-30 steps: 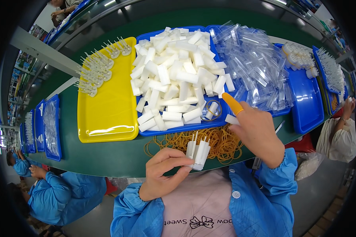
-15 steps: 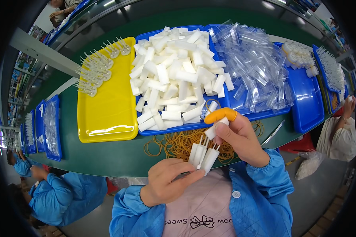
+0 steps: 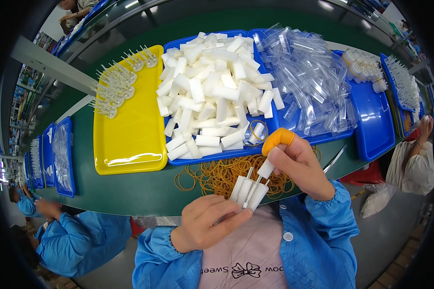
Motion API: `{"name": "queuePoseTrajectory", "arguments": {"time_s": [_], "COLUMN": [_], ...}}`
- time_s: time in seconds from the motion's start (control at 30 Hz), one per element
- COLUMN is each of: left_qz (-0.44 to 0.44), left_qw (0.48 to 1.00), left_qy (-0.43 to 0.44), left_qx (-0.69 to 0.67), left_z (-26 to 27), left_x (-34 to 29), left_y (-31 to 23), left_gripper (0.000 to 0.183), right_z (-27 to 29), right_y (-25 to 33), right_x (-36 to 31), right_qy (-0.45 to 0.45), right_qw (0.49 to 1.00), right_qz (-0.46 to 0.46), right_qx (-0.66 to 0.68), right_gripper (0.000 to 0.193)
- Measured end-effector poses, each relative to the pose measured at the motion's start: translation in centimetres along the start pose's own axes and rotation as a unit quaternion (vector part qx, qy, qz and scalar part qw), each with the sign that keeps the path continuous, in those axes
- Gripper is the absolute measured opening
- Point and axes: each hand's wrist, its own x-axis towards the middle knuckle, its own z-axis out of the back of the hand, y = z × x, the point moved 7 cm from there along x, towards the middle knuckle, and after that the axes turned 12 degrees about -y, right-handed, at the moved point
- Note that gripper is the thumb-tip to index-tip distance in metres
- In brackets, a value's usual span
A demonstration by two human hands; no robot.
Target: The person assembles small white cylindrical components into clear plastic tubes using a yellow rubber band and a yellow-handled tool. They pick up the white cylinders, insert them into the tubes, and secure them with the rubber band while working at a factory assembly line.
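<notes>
My left hand grips a white pronged holder low down, its base hidden by my fingers. White foam sleeves sit around its prongs, and thin prong tips stick out above them. In my right hand, thumb and index finger pinch another white foam block, lined up at the top of the right-hand prong. An orange finger cot covers the index finger. Just beyond that hand, a white foam piece with a rubber band around it lies at the blue tray's near corner.
Brown rubber bands lie heaped behind my hands. A blue tray of foam blocks stands beyond, beside clear plastic sleeves. At left, a yellow tray bears several pronged white holders. Metal tweezers lie at right. Co-workers sit on both sides.
My right hand has moved slightly right and turned the foam block upright, in line with a prong. My left hand has stayed almost still around the holder.
</notes>
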Motion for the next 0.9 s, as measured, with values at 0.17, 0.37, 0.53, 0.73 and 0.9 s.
{"name": "queuePoseTrajectory", "arguments": {"time_s": [0.17, 0.37, 0.53, 0.73, 0.9], "left_qz": [0.005, 0.004, 0.055, 0.227, 0.369], "left_qw": [1.0, 1.0, 0.995, 0.964, 0.861], "left_qy": [0.001, 0.002, 0.014, -0.025, 0.029], "left_qx": [-0.001, -0.003, -0.083, -0.132, -0.349], "left_z": [0.0, 0.1, 0.1, -0.4, -2.8], "left_x": [0.1, 0.1, -0.1, -1.3, -3.1], "left_y": [0.1, 0.1, 0.8, 3.6, 4.5], "left_gripper": [0.036, 0.039, 0.041, 0.063, 0.081], "right_z": [-0.5, 0.2, -1.6, -1.3, -2.0], "right_y": [-0.1, 1.0, -0.2, 0.4, 2.1], "right_x": [-0.1, -0.3, -2.0, -2.4, -2.8], "right_qy": [0.063, 0.045, 0.09, 0.039, 0.022], "right_qw": [0.994, 0.99, 0.977, 0.98, 0.946], "right_qz": [0.035, 0.078, 0.104, 0.121, 0.246], "right_qx": [-0.086, -0.107, -0.16, -0.156, -0.209], "right_gripper": [0.022, 0.016, 0.016, 0.014, 0.019]}}
